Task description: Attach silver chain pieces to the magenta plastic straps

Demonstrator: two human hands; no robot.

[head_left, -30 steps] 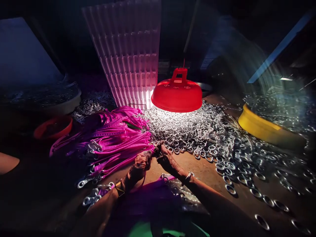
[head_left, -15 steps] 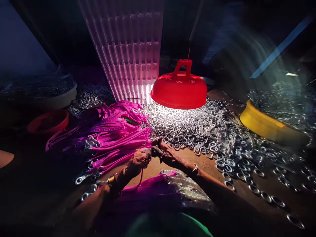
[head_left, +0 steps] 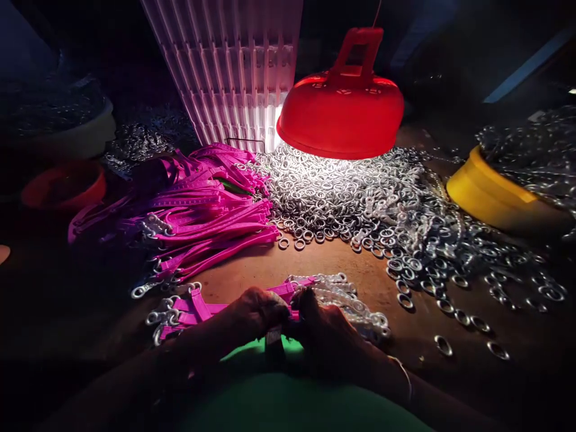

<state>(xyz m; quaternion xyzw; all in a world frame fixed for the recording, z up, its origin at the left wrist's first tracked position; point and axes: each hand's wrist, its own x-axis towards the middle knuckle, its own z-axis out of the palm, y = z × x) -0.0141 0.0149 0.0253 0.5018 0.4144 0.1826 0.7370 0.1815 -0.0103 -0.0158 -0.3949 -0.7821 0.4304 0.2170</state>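
Head view: both hands are held close together low in the picture, just above a green cloth [head_left: 288, 402]. The left hand [head_left: 258, 312] and the right hand [head_left: 321, 324] meet over a pink strap [head_left: 198, 309] that lies on the desk [head_left: 324, 264]. A small striped piece is seen between them, and the fingers of both hands look pressed together on it, but the light is dim there and what exactly is pinched cannot be told.

Small metal rings are fixed along the strap ends near the left hand. A big pile of pink straps [head_left: 202, 210] is spread further back on the left. A heap of loose silver rings [head_left: 342, 192] is lit by the red lamp [head_left: 342, 114]. A yellow bowl [head_left: 490, 198] full of rings is seen on the right.

For this step to be done well, the strap should be kept flat and not twisted. The small piece should be held tight near its edge. The work is better kept under the lamp, where the light is strong.
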